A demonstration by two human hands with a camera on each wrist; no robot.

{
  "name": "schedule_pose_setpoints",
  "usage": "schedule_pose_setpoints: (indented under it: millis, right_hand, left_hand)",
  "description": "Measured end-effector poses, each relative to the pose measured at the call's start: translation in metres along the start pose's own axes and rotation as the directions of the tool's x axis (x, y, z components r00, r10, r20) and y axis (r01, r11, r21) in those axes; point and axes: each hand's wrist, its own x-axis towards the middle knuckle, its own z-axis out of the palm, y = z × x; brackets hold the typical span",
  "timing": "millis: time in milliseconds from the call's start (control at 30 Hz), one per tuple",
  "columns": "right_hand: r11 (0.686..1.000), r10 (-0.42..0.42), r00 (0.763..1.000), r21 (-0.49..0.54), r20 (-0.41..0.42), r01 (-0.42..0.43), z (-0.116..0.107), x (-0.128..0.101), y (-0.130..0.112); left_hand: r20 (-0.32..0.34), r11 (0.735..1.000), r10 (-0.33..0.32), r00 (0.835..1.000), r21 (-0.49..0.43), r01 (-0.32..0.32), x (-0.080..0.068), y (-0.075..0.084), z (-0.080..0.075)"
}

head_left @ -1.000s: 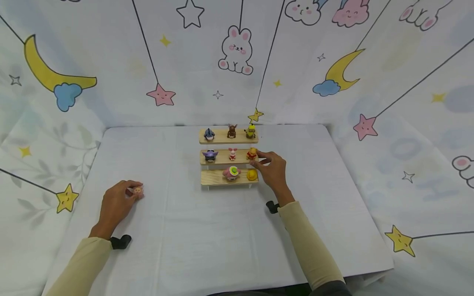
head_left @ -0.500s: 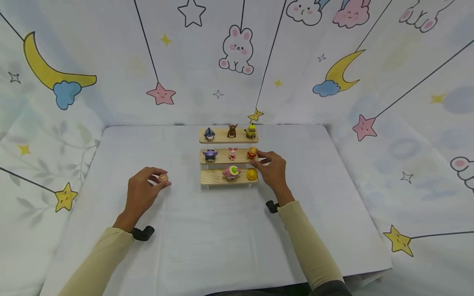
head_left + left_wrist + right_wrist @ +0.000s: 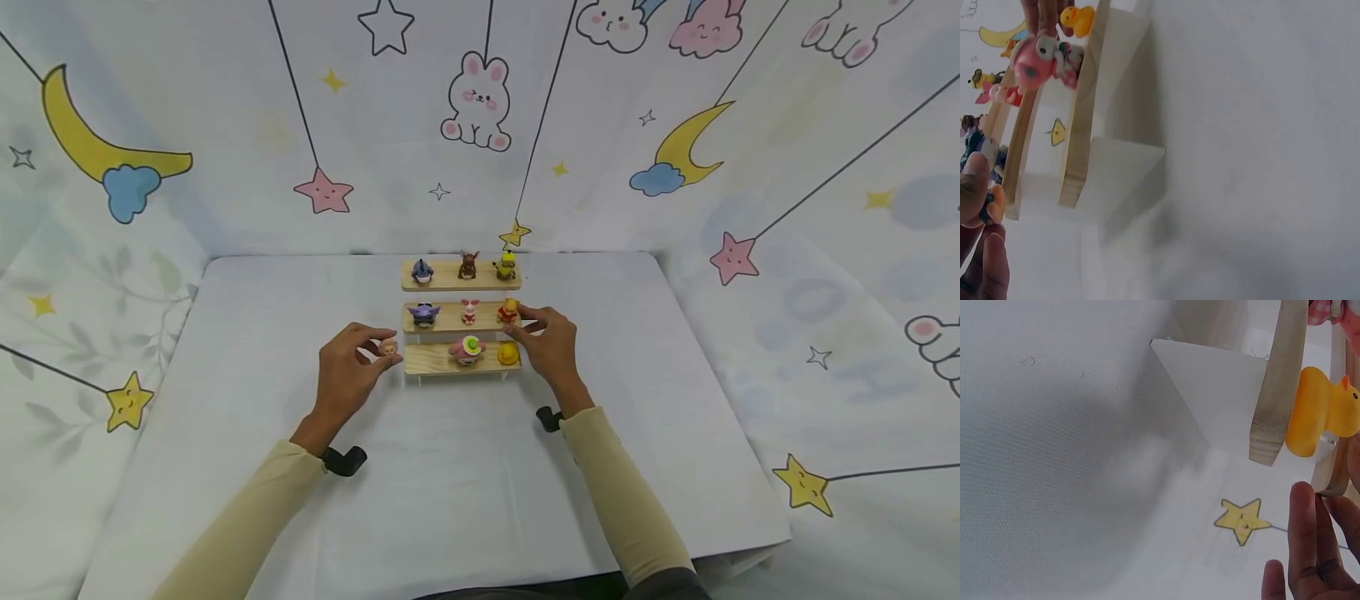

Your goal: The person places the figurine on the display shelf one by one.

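Observation:
A three-tier wooden shelf [image 3: 438, 360] stands at the middle of the table with small toy figures on it. My left hand [image 3: 384, 342] pinches a small peach figure [image 3: 388, 348] just left of the bottom tier; in the left wrist view the peach figure [image 3: 992, 206] sits between my fingertips [image 3: 974, 187] beside the shelf [image 3: 1082, 125]. My right hand [image 3: 523, 321] pinches the right end of the middle tier, next to an orange bear [image 3: 509, 310]. A yellow duck [image 3: 508, 353] and a pink figure with a green hat [image 3: 468, 348] stand on the bottom tier.
The top tier carries a blue shark [image 3: 422, 270], a brown figure [image 3: 468, 264] and a yellow one [image 3: 506, 265]. A purple figure [image 3: 423, 313] and a pink one [image 3: 468, 311] share the middle tier. White cloth covers the table [image 3: 247, 333]; printed fabric walls surround it.
My left hand has carried the peach figure from the table's left side rightward to the shelf's left end. My right hand has stayed at the shelf.

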Motion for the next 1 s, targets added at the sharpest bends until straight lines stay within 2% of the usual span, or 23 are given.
schedule_pose_setpoints:
  millis: [267, 500, 733, 1000]
  right_hand:
    - [0.999, 0.026, 1.0, -0.02, 0.005, -0.026, 0.0, 0.0, -0.002]
    - [0.999, 0.034, 0.999, -0.021, 0.004, -0.033, 0.0, -0.001, -0.003]
    - [0.999, 0.028, 1.0, -0.033, 0.007, -0.028, 0.0, 0.0, -0.002]
    - [0.999, 0.023, 0.999, -0.042, 0.025, -0.022, 0.001, 0.0, 0.001]
  left_hand:
    - [-0.001, 0.998, 0.05, 0.999, -0.034, -0.05, -0.003, 0.009, 0.035]
    - [0.01, 0.998, 0.069, 0.998, -0.014, -0.068, -0.006, 0.006, 0.057]
    - [0.011, 0.997, 0.073, 0.997, 0.001, -0.073, -0.008, 0.006, 0.063]
    - [0.027, 0.996, 0.072, 0.997, 0.055, -0.073, -0.011, 0.004, 0.055]
